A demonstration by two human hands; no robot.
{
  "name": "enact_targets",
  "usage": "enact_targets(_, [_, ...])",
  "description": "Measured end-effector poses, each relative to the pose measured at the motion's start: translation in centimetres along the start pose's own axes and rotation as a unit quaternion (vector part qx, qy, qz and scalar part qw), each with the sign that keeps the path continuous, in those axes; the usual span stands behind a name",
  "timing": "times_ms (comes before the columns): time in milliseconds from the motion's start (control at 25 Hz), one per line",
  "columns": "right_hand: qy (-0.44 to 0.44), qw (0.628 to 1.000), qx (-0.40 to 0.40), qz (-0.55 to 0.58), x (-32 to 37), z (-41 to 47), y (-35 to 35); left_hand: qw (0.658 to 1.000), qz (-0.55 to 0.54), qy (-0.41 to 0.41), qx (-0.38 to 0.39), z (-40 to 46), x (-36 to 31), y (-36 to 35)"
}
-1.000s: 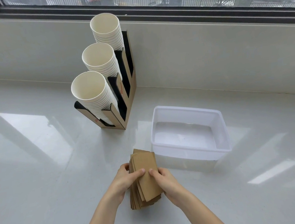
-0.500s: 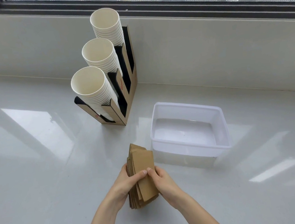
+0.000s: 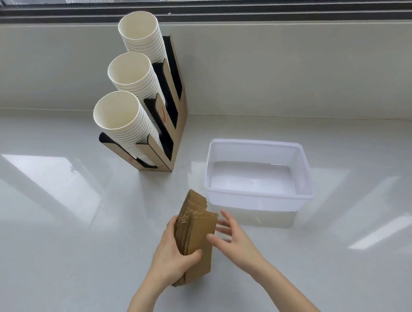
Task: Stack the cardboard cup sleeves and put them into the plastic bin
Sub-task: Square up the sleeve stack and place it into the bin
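Now we stand the cardboard cup sleeves (image 3: 196, 236) on edge on the tabletop (image 3: 55, 237), left hand (image 3: 171, 256) clamped around them for squaring; right hand (image 3: 231, 237), fingers spread, touches their right face. Just right waits the empty plastic bin (image 3: 301, 170).

The cup sleeves (image 3: 198, 231) are matt brown corrugated cardboard. The bin (image 3: 301, 170) is smooth, translucent white plastic. The surface (image 3: 53, 224) is glossy pale stone-like material. The paper cups (image 3: 128, 72) look matt white; their holder (image 3: 183, 122) is plain cardboard.
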State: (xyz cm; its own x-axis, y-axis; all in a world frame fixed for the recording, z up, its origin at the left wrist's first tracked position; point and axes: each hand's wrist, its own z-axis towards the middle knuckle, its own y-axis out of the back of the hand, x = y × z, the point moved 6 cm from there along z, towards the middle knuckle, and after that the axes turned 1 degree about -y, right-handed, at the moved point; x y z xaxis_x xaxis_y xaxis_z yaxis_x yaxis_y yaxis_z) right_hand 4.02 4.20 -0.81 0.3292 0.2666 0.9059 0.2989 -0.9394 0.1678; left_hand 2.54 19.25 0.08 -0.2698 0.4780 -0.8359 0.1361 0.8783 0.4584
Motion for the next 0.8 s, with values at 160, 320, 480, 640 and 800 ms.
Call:
enact_targets(160, [0.110,0.988,-0.010,-0.110,1.8,-1.1,3.0,0.983,0.144,-0.116,0.021,-0.2,-2.3,-0.5])
enact_targets(320, [0.128,0.974,0.004,-0.189,1.3,-2.5,5.6,0.922,0.324,-0.201,0.073,0.8,-4.0,-3.6])
enact_targets(480, [0.103,0.975,-0.030,-0.195,-0.6,-3.5,7.7,0.888,0.372,-0.244,0.113,2.1,-5.3,-6.8])
enact_targets(640, [0.073,0.981,-0.055,-0.172,-2.8,-3.7,8.6,0.877,0.389,-0.243,0.141,2.7,-5.0,-8.7])
enact_targets(800, [0.082,0.978,-0.049,-0.183,-3.6,-3.1,8.2,0.885,0.382,-0.224,0.145,3.1,-4.4,-8.5])
